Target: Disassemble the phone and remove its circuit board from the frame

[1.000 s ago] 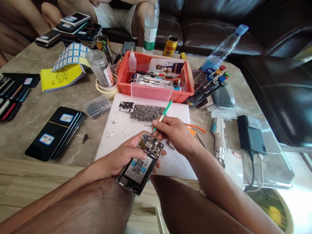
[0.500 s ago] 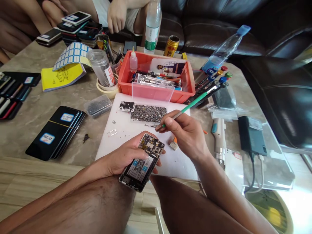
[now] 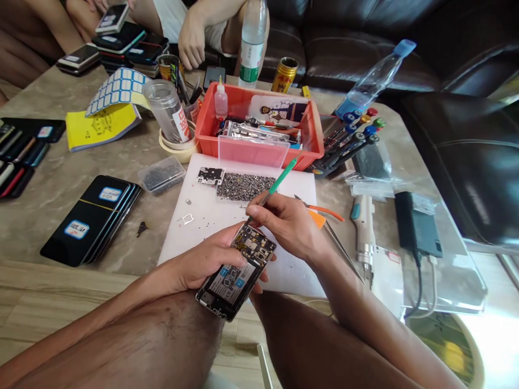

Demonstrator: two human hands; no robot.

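Note:
An opened phone [image 3: 231,283], its circuit board and battery bare, is tilted above my lap with my left hand [image 3: 213,254] wrapped round it, thumb across the battery's upper edge. My right hand [image 3: 286,221] pinches a thin tool with a green handle [image 3: 284,175]; its lower end is at the phone's top left corner, where the tip is hard to make out. Behind my hands, a white mat [image 3: 178,232] bears a clear case full of small screws [image 3: 243,186], a dark bracket plate [image 3: 211,175] and a small metal frame [image 3: 187,219].
A red bin [image 3: 259,154] of tools stands behind the mat. Stacked phones [image 3: 87,221] lie left. Orange-handled pliers [image 3: 326,210], an electric screwdriver [image 3: 364,221] and a black adapter [image 3: 417,224] are at right. Across the table, another person's hand [image 3: 192,40] hangs near a bottle [image 3: 251,48].
My right hand has moved down and left, bringing the tool to the phone's top edge, its handle now steeper. Across the table, a light phone has been lifted off the far stack.

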